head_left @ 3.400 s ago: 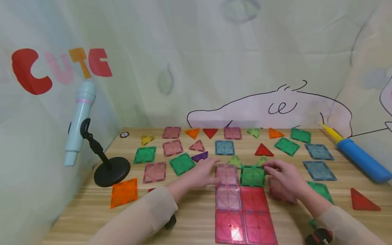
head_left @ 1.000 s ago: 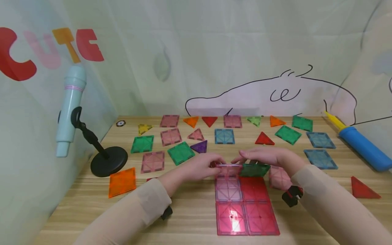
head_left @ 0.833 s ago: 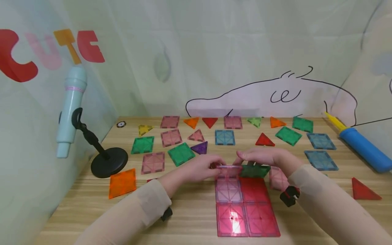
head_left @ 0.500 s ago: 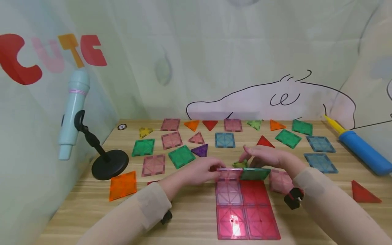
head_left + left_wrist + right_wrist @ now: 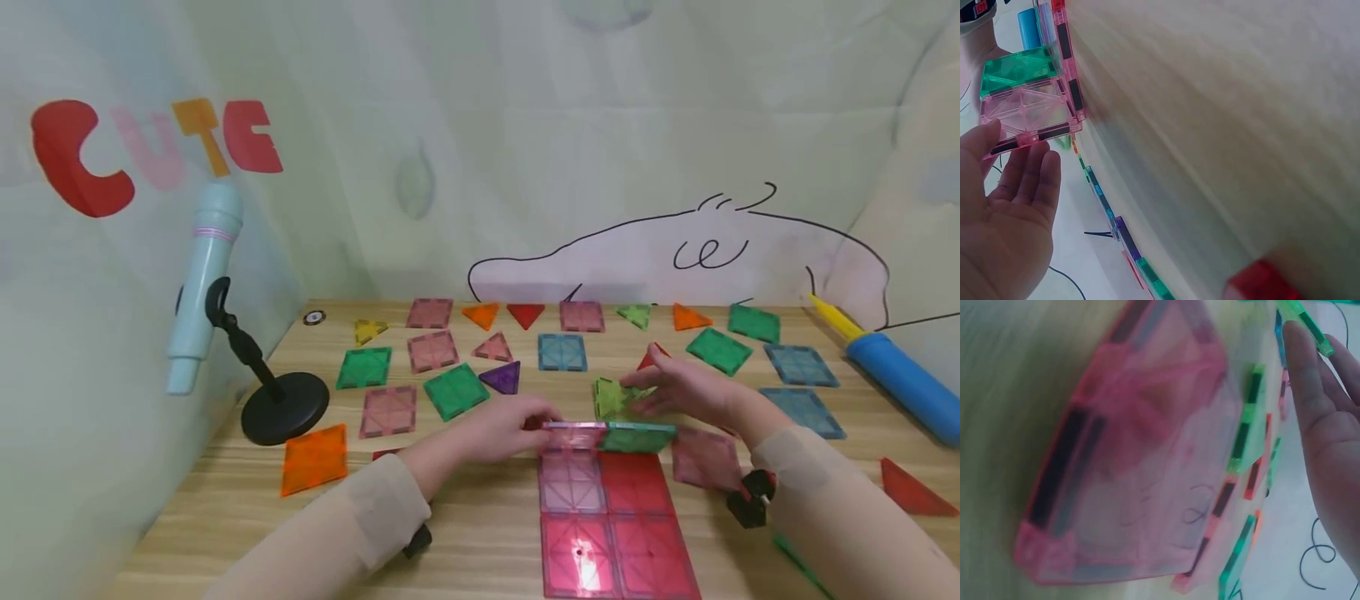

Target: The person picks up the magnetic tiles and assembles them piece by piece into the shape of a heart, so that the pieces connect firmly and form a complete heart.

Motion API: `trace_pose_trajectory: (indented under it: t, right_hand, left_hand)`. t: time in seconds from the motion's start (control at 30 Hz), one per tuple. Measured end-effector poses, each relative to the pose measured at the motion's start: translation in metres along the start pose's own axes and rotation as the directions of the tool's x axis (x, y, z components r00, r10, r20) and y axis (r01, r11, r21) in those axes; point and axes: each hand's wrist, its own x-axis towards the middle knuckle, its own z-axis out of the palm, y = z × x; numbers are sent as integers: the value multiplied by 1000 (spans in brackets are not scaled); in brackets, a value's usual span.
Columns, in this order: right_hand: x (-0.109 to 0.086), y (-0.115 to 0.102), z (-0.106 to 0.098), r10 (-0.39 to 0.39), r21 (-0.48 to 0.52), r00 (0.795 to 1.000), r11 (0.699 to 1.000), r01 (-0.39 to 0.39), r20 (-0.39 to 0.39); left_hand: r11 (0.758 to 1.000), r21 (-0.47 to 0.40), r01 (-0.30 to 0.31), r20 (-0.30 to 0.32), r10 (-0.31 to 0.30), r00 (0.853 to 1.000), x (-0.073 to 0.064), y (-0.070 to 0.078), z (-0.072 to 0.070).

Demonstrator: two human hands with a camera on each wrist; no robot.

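My left hand (image 5: pixel 510 425) pinches the edge of an upright pink square magnetic tile (image 5: pixel 1025 109) between thumb and fingers. Joined beside it stands a green square tile (image 5: pixel 637 437). Both rise from the far edge of a flat panel of joined tiles, pink (image 5: pixel 572 483) and red (image 5: pixel 637 483). Just behind the upright pair, my right hand (image 5: pixel 690 387) pinches a light green triangle tile (image 5: pixel 1313 328). Another light green tile (image 5: pixel 609 398) is close to its fingertips. Below the right wrist lies a loose pink square tile (image 5: pixel 705 458).
Loose square and triangle tiles spread over the wooden table, among them a purple triangle (image 5: pixel 501 377) and a blue square (image 5: pixel 562 352). A toy microphone (image 5: pixel 206 283) on a black stand (image 5: pixel 285 408) is at left. A blue pump (image 5: pixel 903 387) lies at right.
The green and pink squares have tilted up to stand at the panel's far edge. My right hand has left the green square and moved behind it to the light green triangles. The left hand keeps its hold.
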Motion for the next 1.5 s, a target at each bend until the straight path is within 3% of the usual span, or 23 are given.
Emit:
trace_pose_trajectory:
  t: [0.1, 0.2, 0.33, 0.4, 0.47, 0.73, 0.83, 1.03, 1.27, 1.5]
  right_hand:
    - [-1, 7, -2, 43, -35, 999, 998, -44, -16]
    - [-1, 13, -1, 49, -186, 998, 981, -57, -43]
    - [3, 18, 2, -24, -447, 998, 895, -8, -66]
    - [4, 20, 4, -57, -526, 996, 850, 14, -67]
    - [6, 20, 5, -70, -573, 995, 819, 19, -67]
    - [11, 19, 9, -70, -633, 996, 773, 22, -51]
    - [11, 19, 9, -79, -635, 996, 772, 29, -51]
    - [3, 17, 6, -148, -596, 986, 799, 75, -74]
    - [-12, 6, 7, -163, -481, 981, 872, 95, -103]
    - [-22, -1, 14, -204, -491, 976, 859, 142, -75]
  left_hand:
    - [1000, -1, -1, 2, 1, 1000, 2, 1, 1]
    - [1000, -4, -7, 4, 8, 1000, 3, 1, 3]
    - [1000, 2, -5, 5, 5, 1000, 5, 1, 5]
    - [1000, 4, 4, 2, -4, 1000, 5, 1, 5]
    - [1000, 5, 13, 0, -13, 1000, 5, 1, 5]
    - [999, -12, 35, -8, -35, 999, 4, 0, 6]
    - [999, -13, 39, -11, -39, 999, 3, -1, 6]
    - [998, -31, 46, -18, -47, 999, 3, -2, 5]
    - [997, -57, 46, -28, -48, 998, 1, -4, 3]
    - [997, -59, 49, -48, -52, 998, -1, -5, 0]
